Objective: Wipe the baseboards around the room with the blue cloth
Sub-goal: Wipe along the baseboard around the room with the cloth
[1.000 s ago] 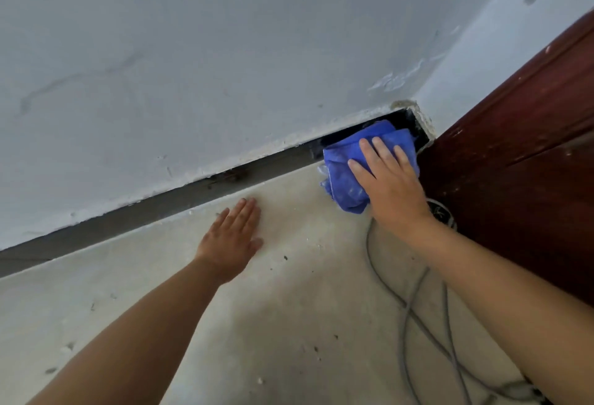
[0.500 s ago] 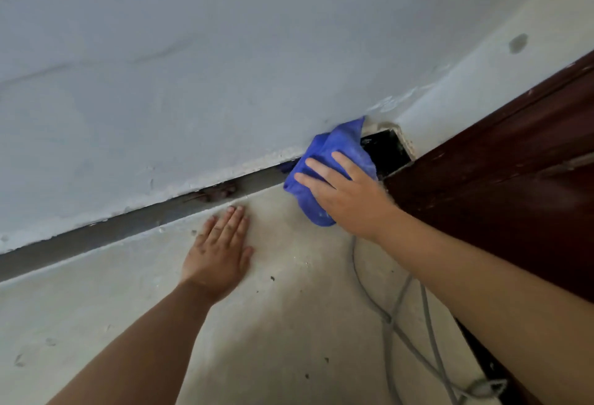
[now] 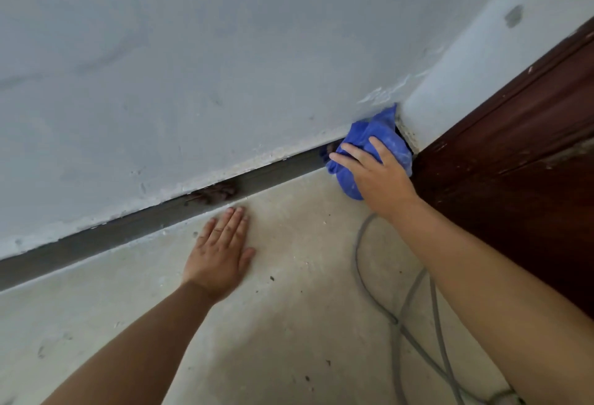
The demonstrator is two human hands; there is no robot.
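I see soft, even daylight, with faint shadow on the floor (image 3: 289, 324) below my left hand (image 3: 221, 253); edges bend, slight blur throughout.

- Our left hand (image 3: 221, 256) lies flat on bare floor (image 3: 289, 324); the baseboard (image 3: 128, 231) stretches unobstructed leftward.
- At right, a dark wooden door (image 3: 520, 153) and grey cables (image 3: 401, 314) crowd the corner.
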